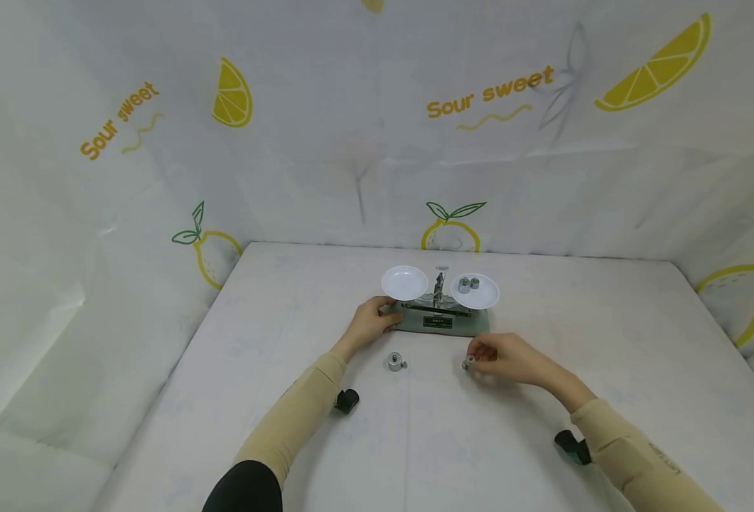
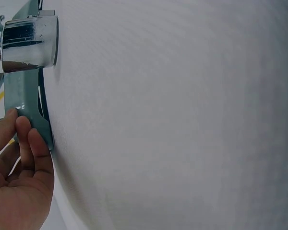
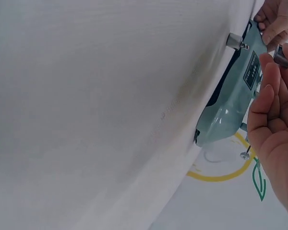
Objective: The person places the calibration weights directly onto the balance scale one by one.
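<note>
A balance scale [image 1: 471, 326] with a green base stands near the back of the table. My left hand [image 1: 368, 323] grips the left end of that base; in the left wrist view its fingertips [image 2: 37, 139] lie against the green metal. Two small metal weights [image 1: 464, 285] sit on the right white pan [image 1: 485, 297], while the left pan [image 1: 405, 283] bears nothing. In front of the scale, my right hand [image 1: 511, 358] pinches a small metal weight [image 3: 281, 56] between thumb and fingers.
On the table before the scale stands a larger metal weight [image 1: 394, 362] with a tiny one [image 1: 404, 365] beside it. Black wrist devices [image 1: 347, 401] are on both forearms. A lemon-printed sheet [image 1: 325, 163] hangs behind the table.
</note>
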`<action>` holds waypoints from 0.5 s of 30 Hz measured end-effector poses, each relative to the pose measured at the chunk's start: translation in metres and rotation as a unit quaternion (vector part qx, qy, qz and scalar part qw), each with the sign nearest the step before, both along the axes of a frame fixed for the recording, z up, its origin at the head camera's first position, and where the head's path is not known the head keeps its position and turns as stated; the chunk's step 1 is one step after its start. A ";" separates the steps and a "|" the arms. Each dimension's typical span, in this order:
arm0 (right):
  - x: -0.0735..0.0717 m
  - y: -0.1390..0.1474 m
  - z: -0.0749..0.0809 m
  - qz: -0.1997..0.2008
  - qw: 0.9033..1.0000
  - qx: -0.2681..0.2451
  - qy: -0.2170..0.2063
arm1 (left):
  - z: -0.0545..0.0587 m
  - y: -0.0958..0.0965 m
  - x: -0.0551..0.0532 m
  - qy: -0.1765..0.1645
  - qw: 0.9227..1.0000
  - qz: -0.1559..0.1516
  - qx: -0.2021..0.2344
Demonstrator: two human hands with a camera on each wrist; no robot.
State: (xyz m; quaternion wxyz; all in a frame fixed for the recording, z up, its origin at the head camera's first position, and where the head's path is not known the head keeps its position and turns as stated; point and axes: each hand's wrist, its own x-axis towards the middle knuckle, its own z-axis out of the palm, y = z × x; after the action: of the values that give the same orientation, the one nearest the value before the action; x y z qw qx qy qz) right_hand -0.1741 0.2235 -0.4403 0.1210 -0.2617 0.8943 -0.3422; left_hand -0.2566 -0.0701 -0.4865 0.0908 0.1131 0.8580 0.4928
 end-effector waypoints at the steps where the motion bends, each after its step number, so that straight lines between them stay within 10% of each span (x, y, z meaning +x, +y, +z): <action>1: 0.000 0.000 0.001 -0.004 1.000 -0.003 0.003 | 0.000 0.000 0.000 -0.001 1.000 0.000 0.001; 15: 0.000 0.002 0.015 -0.079 0.994 -0.050 0.057 | 0.000 0.000 0.000 0.002 1.000 0.000 -0.001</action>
State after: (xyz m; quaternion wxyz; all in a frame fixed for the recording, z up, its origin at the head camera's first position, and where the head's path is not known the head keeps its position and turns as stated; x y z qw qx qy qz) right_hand -0.1741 0.2256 -0.4257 0.0290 -0.2155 0.8994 -0.3792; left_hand -0.2570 -0.0698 -0.4868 0.0890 0.1142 0.8586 0.4918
